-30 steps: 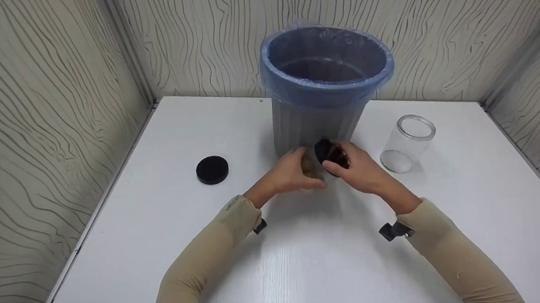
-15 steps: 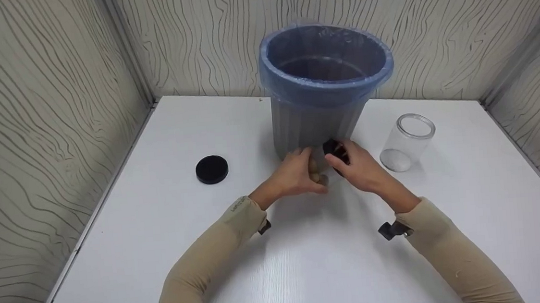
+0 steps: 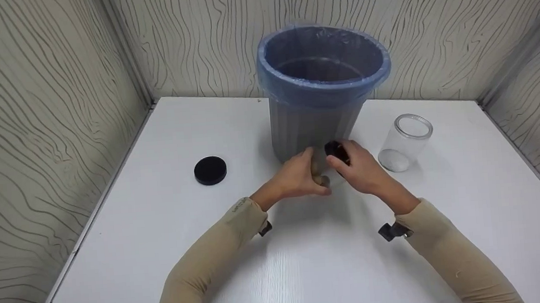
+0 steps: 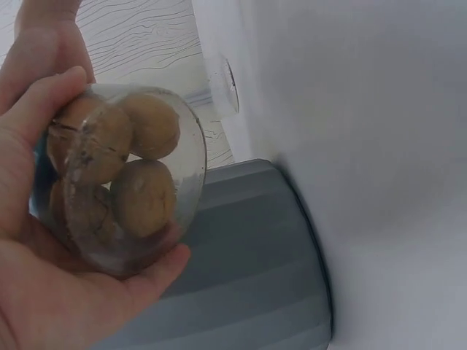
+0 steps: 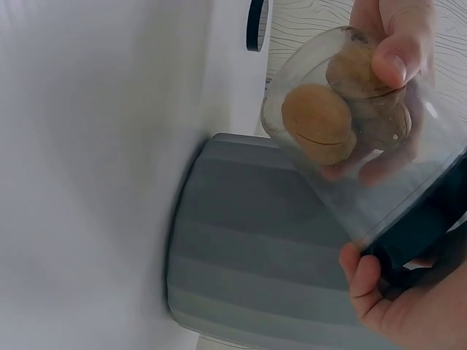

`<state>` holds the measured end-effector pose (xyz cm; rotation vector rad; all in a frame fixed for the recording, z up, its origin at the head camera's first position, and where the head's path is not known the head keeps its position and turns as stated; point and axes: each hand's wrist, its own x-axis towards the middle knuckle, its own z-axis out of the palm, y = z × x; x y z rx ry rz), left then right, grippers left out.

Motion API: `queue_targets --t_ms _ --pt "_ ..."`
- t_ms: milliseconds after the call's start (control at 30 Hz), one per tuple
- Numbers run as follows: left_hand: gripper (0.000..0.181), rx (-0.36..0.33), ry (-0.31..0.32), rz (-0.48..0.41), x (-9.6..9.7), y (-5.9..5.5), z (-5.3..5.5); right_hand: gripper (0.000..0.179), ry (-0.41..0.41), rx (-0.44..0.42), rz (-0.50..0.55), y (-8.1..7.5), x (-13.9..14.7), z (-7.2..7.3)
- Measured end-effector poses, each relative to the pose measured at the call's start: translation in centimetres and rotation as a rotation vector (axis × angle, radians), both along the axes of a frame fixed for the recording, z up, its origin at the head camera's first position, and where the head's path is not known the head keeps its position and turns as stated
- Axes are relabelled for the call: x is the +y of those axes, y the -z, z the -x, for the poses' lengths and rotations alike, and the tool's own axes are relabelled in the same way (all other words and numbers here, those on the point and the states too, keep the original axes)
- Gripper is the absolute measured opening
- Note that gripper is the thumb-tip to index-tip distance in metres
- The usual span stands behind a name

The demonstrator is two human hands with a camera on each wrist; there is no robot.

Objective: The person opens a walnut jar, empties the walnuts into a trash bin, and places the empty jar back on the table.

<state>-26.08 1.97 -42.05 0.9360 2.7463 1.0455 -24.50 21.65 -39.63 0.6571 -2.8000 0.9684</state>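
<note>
Between both hands, in front of the bin, a clear jar (image 5: 368, 200) is held tilted. Several walnuts (image 5: 317, 120) lie inside, toward its base. My left hand (image 3: 296, 174) grips the jar round its base end, with the thumb on one side and the fingers on the other. The right hand (image 3: 359, 166) holds the jar's black lid (image 5: 430, 219), fingers curled round its edge. In the right wrist view the lid sits against the jar's mouth; whether it is loose I cannot tell. The head view mostly hides the jar behind the hands.
A grey bin (image 3: 316, 126) with a blue liner (image 3: 328, 95) stands right behind the hands. Another clear jar (image 3: 405, 143), lidless, stands on the white table (image 3: 279, 266) to the right. A round black lid (image 3: 210, 170) lies to the left.
The left hand has shifted slightly right with the jar. The black lid has tipped and moved a little right within the right hand's grip, showing less of itself.
</note>
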Motion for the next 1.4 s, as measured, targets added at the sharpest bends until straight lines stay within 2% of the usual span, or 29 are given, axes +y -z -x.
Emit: queue_targets --t_ms 400,767,1133,1400 --pt "0.076 0.013 0.014 -0.003 -0.17 -0.01 -0.03 0.05 -0.016 0.058 0.011 0.18 0.07 0.01" --pt "0.072 0.025 0.033 0.005 -0.3 -0.26 0.25 0.053 -0.022 0.097 0.023 0.3 0.04 -0.05" --pt "0.071 0.051 0.046 -0.016 -0.07 0.13 0.21 0.054 -0.031 0.117 0.017 0.55 0.37 -0.01" --pt "0.075 -0.049 0.066 -0.027 -0.37 -0.13 0.04 0.054 -0.094 0.172 0.002 0.63 0.6 -0.04"
